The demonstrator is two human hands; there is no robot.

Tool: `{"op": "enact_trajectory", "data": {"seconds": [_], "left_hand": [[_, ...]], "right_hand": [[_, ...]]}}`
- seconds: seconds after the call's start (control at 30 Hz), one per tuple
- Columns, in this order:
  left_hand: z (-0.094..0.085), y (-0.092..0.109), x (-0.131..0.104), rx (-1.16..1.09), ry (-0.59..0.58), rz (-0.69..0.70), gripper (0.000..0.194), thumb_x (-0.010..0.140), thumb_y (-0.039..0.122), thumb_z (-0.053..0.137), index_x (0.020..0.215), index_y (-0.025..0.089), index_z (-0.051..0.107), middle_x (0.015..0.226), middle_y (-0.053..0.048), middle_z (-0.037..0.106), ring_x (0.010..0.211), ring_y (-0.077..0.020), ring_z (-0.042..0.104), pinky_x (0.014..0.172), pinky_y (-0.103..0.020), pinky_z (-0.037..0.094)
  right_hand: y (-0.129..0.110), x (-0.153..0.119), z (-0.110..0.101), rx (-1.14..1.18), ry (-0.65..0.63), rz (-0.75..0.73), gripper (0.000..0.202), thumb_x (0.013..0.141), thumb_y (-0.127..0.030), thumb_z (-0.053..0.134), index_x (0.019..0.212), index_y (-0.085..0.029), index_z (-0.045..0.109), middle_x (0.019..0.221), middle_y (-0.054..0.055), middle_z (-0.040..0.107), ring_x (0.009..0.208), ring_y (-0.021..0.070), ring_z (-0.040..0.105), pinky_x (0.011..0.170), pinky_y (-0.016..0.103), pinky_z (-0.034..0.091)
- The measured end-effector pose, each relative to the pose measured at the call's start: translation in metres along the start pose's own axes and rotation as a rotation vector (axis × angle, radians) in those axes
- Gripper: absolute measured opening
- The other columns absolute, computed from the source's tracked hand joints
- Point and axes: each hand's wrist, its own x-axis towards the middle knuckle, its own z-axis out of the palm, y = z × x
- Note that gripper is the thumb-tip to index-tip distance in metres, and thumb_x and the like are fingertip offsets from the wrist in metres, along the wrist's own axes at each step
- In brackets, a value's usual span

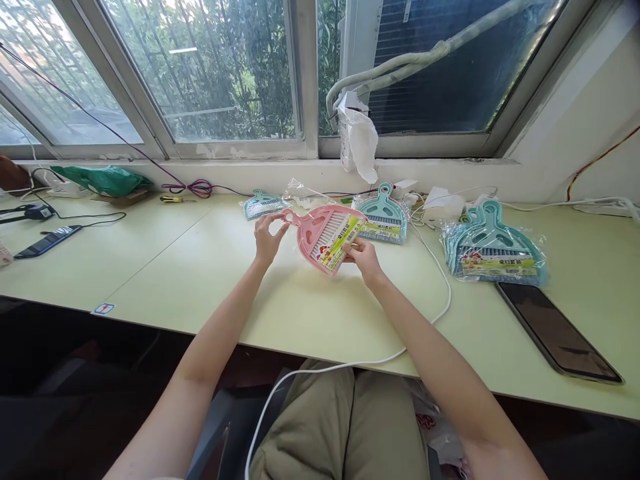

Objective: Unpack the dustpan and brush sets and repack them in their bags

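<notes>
Currently, from where I stand: 1 person seated at a pale yellow-green table (200, 267), 2 bare hands at work mid-frame. Pink dustpan-and-brush set (309, 230) at centre, held tilted above the tabletop, handle toward the left, printed label (334, 248) facing the wearer. Left hand (269, 241): thumb and fingers narrowed in a pinch at the handle end. Right hand (365, 260): closed on the label's side edge, thumb in front, other fingers partly hidden behind.

Just behind, right of centre: 1 teal set (385, 217) in clear wrap. Left of it, upper centre: 1 smaller-looking teal packet (263, 205). Right of frame: wrapped teal sets (495, 243) piled together, count unclear; dark phone (560, 330) just below them, lower right. White cable (443, 283) curves down past the right forearm. Upper left: green bag (105, 180), yellow-handled screwdriver (173, 199).
</notes>
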Motion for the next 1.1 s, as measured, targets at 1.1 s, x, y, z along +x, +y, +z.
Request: {"op": "enact_trajectory", "data": {"seconds": [1.1], "left_hand": [[0.034, 0.037, -0.042, -1.064, -0.868, -0.601, 0.062, 0.072, 0.047, 0.078, 0.122, 0.015, 0.061, 0.121, -0.015, 0.068, 0.099, -0.024, 0.069, 0.087, -0.038, 0.056]], "right_hand": [[0.016, -0.002, 0.008, 0.229, 0.141, -0.064, 0.026, 0.068, -0.026, 0.079, 0.089, -0.015, 0.068, 0.087, 0.006, 0.076, 0.081, 0.0217, 0.074, 0.084, 0.042, 0.062]]}}
